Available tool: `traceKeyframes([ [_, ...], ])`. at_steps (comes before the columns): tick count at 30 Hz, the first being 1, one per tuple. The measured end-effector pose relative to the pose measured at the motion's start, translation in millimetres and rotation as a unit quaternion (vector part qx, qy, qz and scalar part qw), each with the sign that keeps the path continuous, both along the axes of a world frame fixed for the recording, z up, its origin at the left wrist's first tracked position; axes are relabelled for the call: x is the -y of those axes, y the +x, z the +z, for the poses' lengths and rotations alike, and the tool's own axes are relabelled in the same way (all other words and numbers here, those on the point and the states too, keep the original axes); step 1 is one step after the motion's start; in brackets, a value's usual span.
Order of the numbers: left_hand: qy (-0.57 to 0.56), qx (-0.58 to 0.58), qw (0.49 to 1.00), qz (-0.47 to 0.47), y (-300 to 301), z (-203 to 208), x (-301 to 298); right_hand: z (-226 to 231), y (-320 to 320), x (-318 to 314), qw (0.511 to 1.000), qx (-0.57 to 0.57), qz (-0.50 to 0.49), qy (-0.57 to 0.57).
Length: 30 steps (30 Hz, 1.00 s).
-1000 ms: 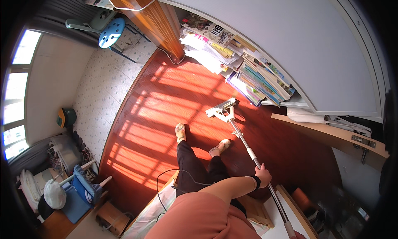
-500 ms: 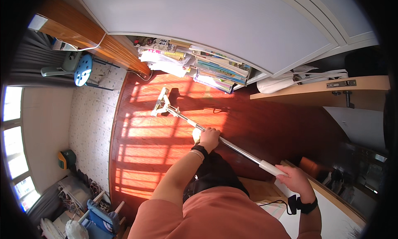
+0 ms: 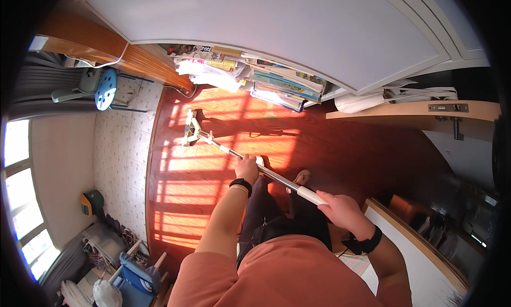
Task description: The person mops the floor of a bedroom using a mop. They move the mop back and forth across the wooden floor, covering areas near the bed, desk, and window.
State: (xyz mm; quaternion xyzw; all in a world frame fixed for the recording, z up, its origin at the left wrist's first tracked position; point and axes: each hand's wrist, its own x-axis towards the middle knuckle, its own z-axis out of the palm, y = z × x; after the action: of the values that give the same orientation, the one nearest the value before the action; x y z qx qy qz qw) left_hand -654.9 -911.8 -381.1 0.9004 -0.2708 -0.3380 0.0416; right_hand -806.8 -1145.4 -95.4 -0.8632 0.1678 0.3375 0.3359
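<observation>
A mop point(image 3: 276, 177) with a metal pole slants across the view, and both my hands are on it. My left hand point(image 3: 246, 169) is wrapped round the pole at about its middle. My right hand point(image 3: 343, 212) grips the white handle at the near right end. At the far left end, the flat white mop head point(image 3: 189, 128) is at the reddish wooden floor point(image 3: 213, 171), in a sunlit patch. Its underside is hidden. Dark bands circle both my wrists.
Stacked books and papers point(image 3: 287, 86) fill the space under a white cabinet point(image 3: 266, 30). A wooden door point(image 3: 415, 114) stands at the right. On the tiled strip point(image 3: 120, 152) at left are a blue round stool point(image 3: 106, 89) and a green-and-yellow object point(image 3: 92, 202). A blue chair point(image 3: 133, 278) sits lower left.
The mop head has shifted left along the floor. Both my hands have moved left and the right one also a little farther forward, still on the mop. A second foot now shows.
</observation>
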Motion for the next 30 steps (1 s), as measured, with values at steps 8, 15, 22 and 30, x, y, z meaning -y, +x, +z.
traceKeyframes([
  [8,-0.094,-0.143,0.983,0.069,-101.1,15.5,139.9,25.0,-98.9,130.1,0.996,-0.066,-0.041,-0.035],
  [15,-0.137,-0.227,0.964,-0.021,-265.7,39.1,360.9,79.9,-251.1,302.5,0.965,-0.167,-0.187,-0.072],
  [22,-0.29,-0.366,0.881,-0.073,-404.7,120.2,550.4,220.7,-334.3,392.5,0.905,-0.245,-0.275,-0.213],
  [30,-0.424,-0.362,0.824,-0.099,-420.9,213.6,562.8,333.4,-333.5,347.7,0.898,-0.103,0.059,-0.423],
])
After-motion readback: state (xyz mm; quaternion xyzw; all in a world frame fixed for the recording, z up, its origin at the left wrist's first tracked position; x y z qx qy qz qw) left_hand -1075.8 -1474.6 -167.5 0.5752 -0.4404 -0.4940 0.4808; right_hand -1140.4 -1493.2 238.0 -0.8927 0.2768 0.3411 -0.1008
